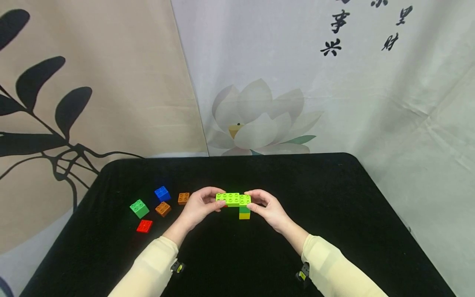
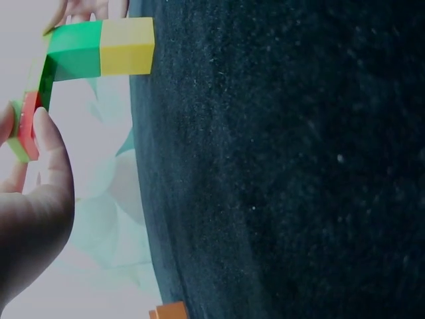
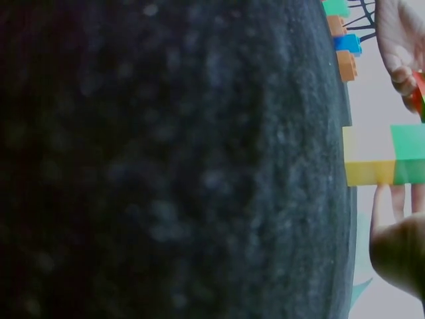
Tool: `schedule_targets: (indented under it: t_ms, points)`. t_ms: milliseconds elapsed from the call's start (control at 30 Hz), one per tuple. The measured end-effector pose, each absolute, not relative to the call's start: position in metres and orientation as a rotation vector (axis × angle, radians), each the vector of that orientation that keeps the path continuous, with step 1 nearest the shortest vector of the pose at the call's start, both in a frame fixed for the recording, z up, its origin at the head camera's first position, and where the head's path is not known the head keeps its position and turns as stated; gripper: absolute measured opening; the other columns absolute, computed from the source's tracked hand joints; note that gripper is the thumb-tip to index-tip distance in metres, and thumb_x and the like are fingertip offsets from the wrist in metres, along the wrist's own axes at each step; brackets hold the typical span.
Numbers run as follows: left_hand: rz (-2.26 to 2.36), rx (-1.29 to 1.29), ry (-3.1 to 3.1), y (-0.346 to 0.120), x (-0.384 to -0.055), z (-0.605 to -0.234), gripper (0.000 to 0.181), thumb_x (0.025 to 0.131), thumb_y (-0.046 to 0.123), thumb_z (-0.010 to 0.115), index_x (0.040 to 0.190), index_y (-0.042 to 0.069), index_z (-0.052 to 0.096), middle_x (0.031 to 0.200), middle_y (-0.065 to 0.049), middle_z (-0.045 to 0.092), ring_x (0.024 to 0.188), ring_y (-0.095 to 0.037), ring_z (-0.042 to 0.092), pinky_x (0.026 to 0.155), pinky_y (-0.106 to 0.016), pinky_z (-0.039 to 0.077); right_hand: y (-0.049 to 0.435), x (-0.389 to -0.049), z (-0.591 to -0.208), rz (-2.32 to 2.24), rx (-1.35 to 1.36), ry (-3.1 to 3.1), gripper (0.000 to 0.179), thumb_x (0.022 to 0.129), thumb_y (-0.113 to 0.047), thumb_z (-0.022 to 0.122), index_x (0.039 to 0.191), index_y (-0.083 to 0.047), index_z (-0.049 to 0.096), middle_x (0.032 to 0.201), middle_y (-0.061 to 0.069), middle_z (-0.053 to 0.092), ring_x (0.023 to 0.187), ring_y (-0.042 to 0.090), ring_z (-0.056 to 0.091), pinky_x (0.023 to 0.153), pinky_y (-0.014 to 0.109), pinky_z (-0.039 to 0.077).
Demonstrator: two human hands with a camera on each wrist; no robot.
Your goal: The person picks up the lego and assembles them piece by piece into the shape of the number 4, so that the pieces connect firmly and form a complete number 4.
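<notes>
Both hands hold up one assembly of toy building bricks in the middle of the head view. Its top is a row of studded lime-green bricks (image 1: 231, 199). Under the right end hang a green brick (image 2: 75, 50) and, lowest, a yellow brick (image 1: 244, 215). A red brick (image 2: 28, 123) is fixed beneath the left end, mostly covered by fingers in the head view. My left hand (image 1: 200, 207) pinches that left end between thumb and fingers. At the opposite end, my right hand (image 1: 271, 209) grips the lime-green brick above the green and yellow ones.
Loose bricks lie on the black-covered table (image 1: 334, 198) left of my hands: a blue brick (image 1: 162, 193), a green brick (image 1: 139, 209), a red brick (image 1: 144, 226) and two orange bricks, one nearer (image 1: 163, 209), one farther (image 1: 183, 198). A printed curtain (image 1: 267, 53) hangs behind.
</notes>
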State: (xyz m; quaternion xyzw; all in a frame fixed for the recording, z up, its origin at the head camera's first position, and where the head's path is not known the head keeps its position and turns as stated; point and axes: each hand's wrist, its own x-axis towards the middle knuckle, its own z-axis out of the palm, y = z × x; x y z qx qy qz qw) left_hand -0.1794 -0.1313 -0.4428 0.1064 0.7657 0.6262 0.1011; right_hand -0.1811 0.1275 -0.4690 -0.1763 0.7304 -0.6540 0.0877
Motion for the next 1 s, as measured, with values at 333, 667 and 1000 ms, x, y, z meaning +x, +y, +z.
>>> schedule_targets:
  t_ms: [333, 667, 1000]
  points:
    - [1.817, 0.305, 2.301, -0.132, -0.178, -0.441, 0.030, 0.092, 0.016, 0.071, 0.120, 0.007, 0.065, 0.108, -0.010, 0.065, 0.093, -0.024, 0.066, 0.081, -0.037, 0.058, 0.130, -0.184, -0.479, -1.988, -0.559, 2.123, 0.042, 0.093, -0.005, 0.068, 0.133, 0.002, 0.057, 0.124, 0.017, 0.062, 0.114, 0.031, 0.058, 0.091, 0.028, 0.051]
    - [1.773, 0.303, 2.353, -0.133, -0.177, -0.441, 0.034, 0.091, 0.018, 0.072, 0.122, 0.006, 0.064, 0.111, -0.011, 0.064, 0.095, -0.023, 0.065, 0.081, -0.031, 0.056, 0.132, -0.185, -0.483, -1.950, -0.558, 2.080, 0.043, 0.091, -0.004, 0.070, 0.131, 0.001, 0.057, 0.125, 0.018, 0.062, 0.114, 0.031, 0.059, 0.091, 0.031, 0.052]
    - [1.748, 0.347, 2.382, -0.138, -0.176, -0.440, 0.040, 0.092, 0.019, 0.071, 0.127, 0.004, 0.061, 0.117, -0.011, 0.064, 0.101, -0.024, 0.065, 0.086, -0.032, 0.056, 0.133, -0.185, -0.485, -1.936, -0.543, 2.082, 0.042, 0.090, -0.003, 0.071, 0.128, 0.005, 0.057, 0.125, 0.022, 0.062, 0.114, 0.035, 0.059, 0.090, 0.031, 0.053]
